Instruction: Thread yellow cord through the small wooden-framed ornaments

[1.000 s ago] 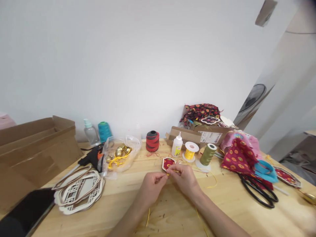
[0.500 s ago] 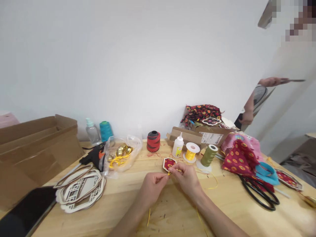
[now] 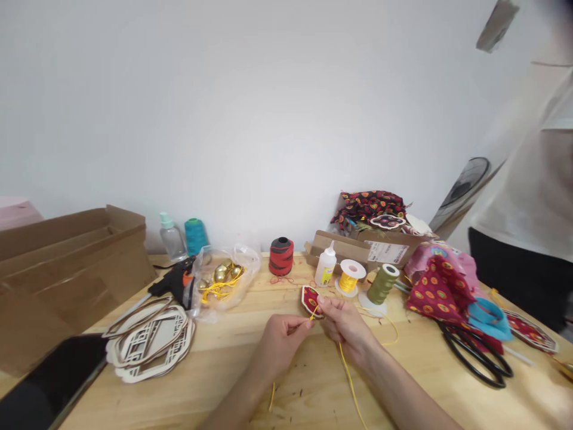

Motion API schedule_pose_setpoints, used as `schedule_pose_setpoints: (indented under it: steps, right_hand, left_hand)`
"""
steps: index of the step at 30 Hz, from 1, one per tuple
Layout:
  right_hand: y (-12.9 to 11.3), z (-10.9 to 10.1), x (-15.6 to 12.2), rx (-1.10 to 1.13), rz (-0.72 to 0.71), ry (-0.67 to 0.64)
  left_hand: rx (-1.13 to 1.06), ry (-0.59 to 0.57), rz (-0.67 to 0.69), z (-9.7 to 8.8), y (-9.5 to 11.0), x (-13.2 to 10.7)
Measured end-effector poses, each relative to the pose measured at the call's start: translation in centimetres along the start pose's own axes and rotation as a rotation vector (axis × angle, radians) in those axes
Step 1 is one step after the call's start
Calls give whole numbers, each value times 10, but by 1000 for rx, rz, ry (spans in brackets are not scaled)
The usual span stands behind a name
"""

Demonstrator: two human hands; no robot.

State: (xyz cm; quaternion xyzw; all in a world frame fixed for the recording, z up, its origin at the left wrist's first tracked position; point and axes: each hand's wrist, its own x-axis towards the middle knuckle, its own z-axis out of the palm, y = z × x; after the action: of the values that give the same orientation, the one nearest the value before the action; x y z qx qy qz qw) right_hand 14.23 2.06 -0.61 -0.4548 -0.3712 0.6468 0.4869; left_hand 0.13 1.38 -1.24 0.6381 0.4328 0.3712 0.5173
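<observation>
Over the middle of the table, my right hand [image 3: 347, 325] has thumb and fingers closed on the lower right edge of a small ornament [image 3: 308, 298]. It has red patterned fabric inside a pale scalloped frame. My left hand [image 3: 284, 343] pinches a yellow cord [image 3: 348, 376] at a small loop or knot by the ornament's lower edge. One length of the cord hangs below my right hand, and a short end shows beneath my left wrist. The fingertips partly hide the knot.
Behind my hands stand a red thread cone [image 3: 281, 258], a glue bottle [image 3: 326, 267], a yellow cord spool [image 3: 350, 278] and a green thread cone [image 3: 382, 284]. Black-handled scissors [image 3: 477, 355] lie right; wooden frames [image 3: 150, 343] and a bag of golden bells [image 3: 224, 280] lie left.
The ornament has turned and tilted in my right hand, whose fingers now grip its edge. More yellow cord shows beneath that hand. At right, the other person has moved closer to the table.
</observation>
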Motion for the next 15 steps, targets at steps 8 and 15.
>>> schedule_pose_setpoints:
  steps: [8, 15]
  right_hand:
    - [-10, 9, -10, -183, -49, -162]
    - [2, 7, -8, -773, -400, -167]
  left_hand:
    - [-98, 72, -30, -1, 3, 1]
    - [-211, 81, -102, -6, 2, 2]
